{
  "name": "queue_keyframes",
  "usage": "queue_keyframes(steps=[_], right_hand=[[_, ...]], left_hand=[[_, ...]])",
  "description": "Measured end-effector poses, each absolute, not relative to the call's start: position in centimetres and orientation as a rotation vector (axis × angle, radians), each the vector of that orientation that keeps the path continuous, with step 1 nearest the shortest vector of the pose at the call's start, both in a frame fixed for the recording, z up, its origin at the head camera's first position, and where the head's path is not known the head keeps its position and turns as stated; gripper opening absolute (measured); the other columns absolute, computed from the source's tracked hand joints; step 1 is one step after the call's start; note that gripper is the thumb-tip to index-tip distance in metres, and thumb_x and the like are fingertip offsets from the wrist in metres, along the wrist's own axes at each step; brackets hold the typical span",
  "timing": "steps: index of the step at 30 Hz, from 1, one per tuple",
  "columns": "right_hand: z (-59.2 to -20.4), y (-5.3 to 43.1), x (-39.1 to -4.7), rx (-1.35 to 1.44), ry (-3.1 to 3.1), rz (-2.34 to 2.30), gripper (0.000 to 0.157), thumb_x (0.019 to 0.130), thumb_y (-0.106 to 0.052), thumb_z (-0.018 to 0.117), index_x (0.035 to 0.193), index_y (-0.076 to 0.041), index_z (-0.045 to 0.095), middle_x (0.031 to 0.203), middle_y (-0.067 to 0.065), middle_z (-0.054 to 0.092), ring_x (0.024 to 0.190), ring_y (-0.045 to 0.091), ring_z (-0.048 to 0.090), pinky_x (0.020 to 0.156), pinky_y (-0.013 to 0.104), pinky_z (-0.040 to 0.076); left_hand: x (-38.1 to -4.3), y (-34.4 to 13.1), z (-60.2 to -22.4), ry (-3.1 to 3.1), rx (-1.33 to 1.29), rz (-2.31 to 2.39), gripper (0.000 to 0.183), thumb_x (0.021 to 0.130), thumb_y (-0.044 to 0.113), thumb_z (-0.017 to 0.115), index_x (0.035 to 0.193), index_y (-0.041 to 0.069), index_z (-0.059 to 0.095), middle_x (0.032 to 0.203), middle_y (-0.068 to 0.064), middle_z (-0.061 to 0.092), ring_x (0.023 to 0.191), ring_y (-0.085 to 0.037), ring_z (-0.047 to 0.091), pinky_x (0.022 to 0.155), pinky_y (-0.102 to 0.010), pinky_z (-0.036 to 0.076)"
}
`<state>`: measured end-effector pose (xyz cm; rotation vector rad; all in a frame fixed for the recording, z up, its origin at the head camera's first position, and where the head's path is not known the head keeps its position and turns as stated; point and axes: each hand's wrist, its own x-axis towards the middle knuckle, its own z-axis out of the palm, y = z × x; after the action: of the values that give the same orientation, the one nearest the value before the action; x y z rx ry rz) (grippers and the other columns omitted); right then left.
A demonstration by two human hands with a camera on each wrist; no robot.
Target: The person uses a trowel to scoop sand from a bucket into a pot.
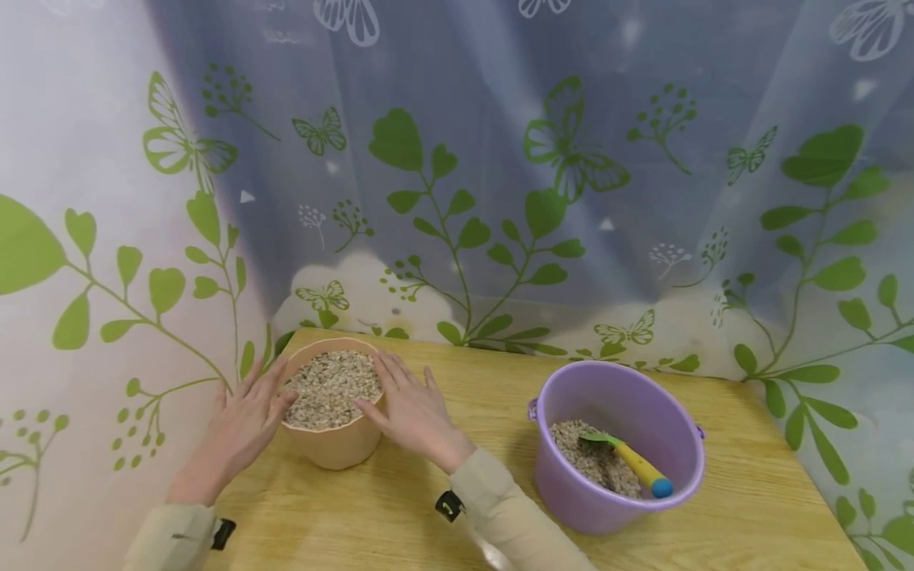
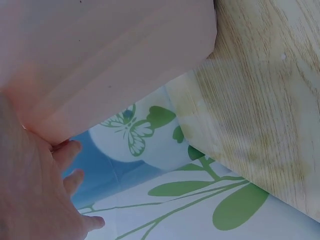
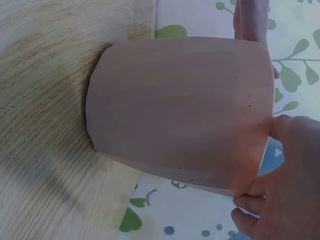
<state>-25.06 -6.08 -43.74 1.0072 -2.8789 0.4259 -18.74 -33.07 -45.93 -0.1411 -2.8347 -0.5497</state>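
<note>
A peach-coloured plant pot (image 1: 336, 450), filled nearly to its scalloped rim with tan, speckled gravel-like grains (image 1: 334, 388), stands upright at the left of the table. My left hand (image 1: 243, 428) lies along the pot's left rim, fingers extended and thumb reaching just over the edge. Opposite it, my right hand (image 1: 414, 408) touches the right rim with straight fingers, its thumb over the front edge. In the right wrist view the pot's smooth side (image 3: 175, 110) fills the middle, and the right fingers (image 3: 250, 204) are beside the rim. The left wrist view shows spread left fingertips (image 2: 75, 181) past the pot.
A purple bucket (image 1: 607, 507) stands at the right of the wooden table (image 1: 471, 396). Inside are similar grains (image 1: 578, 452) and a small garden tool (image 1: 635, 464) with a yellow, blue-ended handle. Leaf-and-butterfly curtains (image 1: 457, 262) hang right behind and left of the table.
</note>
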Motion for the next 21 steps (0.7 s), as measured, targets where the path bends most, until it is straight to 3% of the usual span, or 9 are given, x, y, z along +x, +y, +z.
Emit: queue_keyframes(steps=[13, 21], right_hand=[[-43.9, -3.8, -24.3, 0.973, -2.879, 0.444, 0.076, 0.105, -0.058, 0.038, 0.164, -0.015, 0.015, 0.169, 0.000, 0.016, 0.155, 0.020, 0.018, 0.122, 0.060, 0.018], [-44.1, -2.6, -24.0, 0.962, -2.872, 0.440, 0.074, 0.106, -0.058, 0.037, 0.164, -0.016, 0.016, 0.169, -0.001, 0.016, 0.155, 0.019, 0.017, 0.122, 0.060, 0.020]], left_hand=[[-18.6, -30.8, -45.6, -2.854, -0.157, -0.543, 0.069, 0.109, 0.049, 0.035, 0.162, 0.009, 0.020, 0.169, -0.015, 0.016, 0.156, -0.037, -0.002, 0.114, -0.072, -0.014], [-18.7, -29.7, -45.9, -2.836, -0.174, -0.521, 0.069, 0.109, 0.050, 0.036, 0.162, 0.010, 0.020, 0.166, -0.018, 0.022, 0.156, -0.038, 0.001, 0.114, -0.076, -0.006]])
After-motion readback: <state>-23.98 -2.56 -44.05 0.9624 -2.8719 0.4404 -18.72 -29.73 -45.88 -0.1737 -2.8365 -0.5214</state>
